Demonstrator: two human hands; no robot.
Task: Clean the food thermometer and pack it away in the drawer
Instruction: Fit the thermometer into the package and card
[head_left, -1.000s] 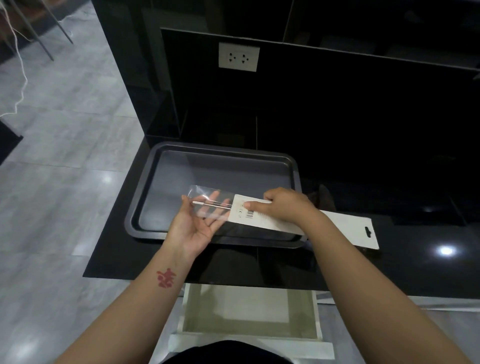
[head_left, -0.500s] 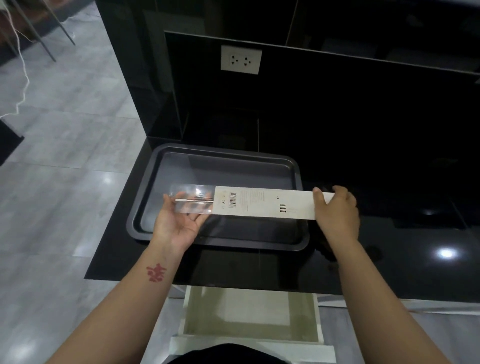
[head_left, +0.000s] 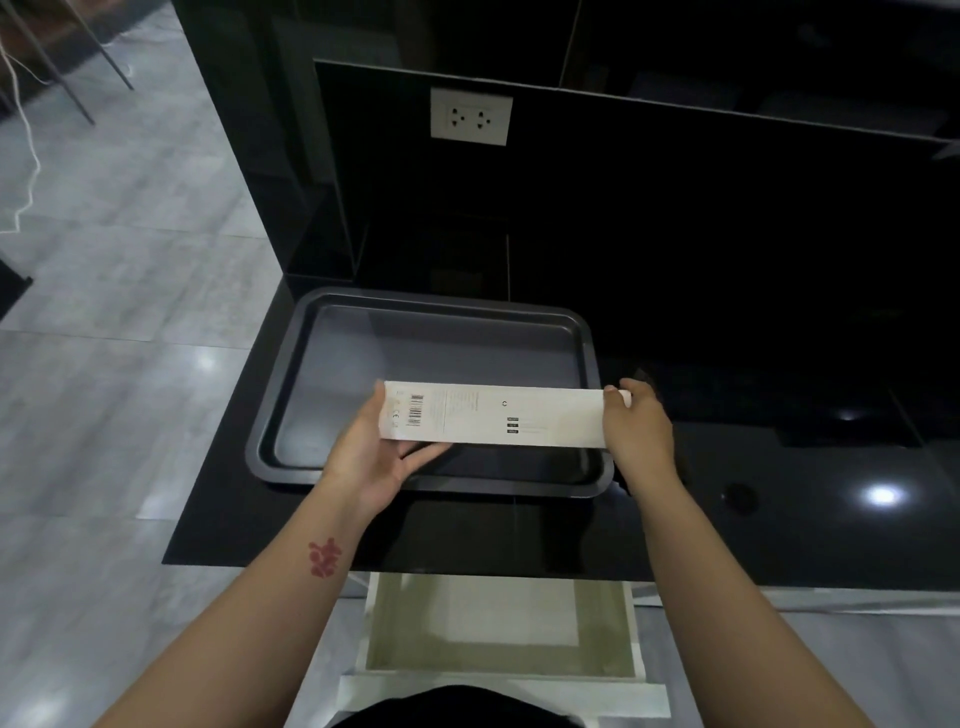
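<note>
A long white card package (head_left: 493, 415) is held level between both hands above the near part of a dark baking tray (head_left: 431, 332), which sits on the glossy black bench (head_left: 779, 519). The left hand (head_left: 374, 457) grips the package's left end, thumb on the printed face and fingers curled underneath. The right hand (head_left: 636, 426) is closed round the right end, with a thumb tip showing over the top edge. Whether the food thermometer is inside cannot be told, since only the card face shows.

That face carries a barcode (head_left: 415, 410) near the left end, small marks beside it that may be certification symbols, a small ring-shaped mark near the middle, and three tiny dark labels below it; the print is too small to read.

Below the bench edge, an open drawer (head_left: 498, 629) with a pale lined bottom lies directly under the package. A white twin wall socket (head_left: 470, 117) sits on the black back panel.
</note>
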